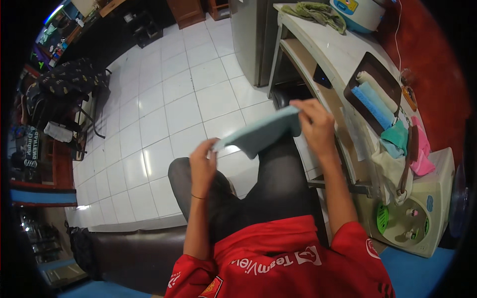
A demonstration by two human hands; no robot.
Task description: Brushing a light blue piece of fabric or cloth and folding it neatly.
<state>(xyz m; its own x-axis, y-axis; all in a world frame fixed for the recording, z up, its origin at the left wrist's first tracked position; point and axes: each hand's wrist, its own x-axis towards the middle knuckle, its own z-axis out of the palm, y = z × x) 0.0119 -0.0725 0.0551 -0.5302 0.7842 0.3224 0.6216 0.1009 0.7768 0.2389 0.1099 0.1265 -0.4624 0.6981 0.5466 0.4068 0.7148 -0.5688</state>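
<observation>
Pinching the left end of a teal cloth (266, 133) with the fingers of the left hand (202, 161); grasping the opposite upper corner with the fingers of the right hand (318, 124). Holding the two ends well apart, right one farther from the body, presumably for a straight top edge and a free drop below. Showing a paler strip along that edge, perhaps a fold; too blurred to be sure. Carrying the cloth in the air over the lap, between the hands, probably for clear space all round. Unable to tell, from this angle, about contact with the right thigh (283, 174). Sitting, apparently, knees parted above a white tiled floor (174, 114). Noting, just to the right, a pale desk (340, 47), handy for that arm, bearing a dark tray (386, 79) with a cream roll (378, 91), a pale blue roll (376, 101) and a textured blue roll (369, 107) side by side inside, likely rolled to save room. Noting nearer the body a green cloth (396, 135) and a pink cloth (421, 151), loose and unrolled; at the far end, an olive cloth (315, 15), crumpled, perhaps just set aside.
</observation>
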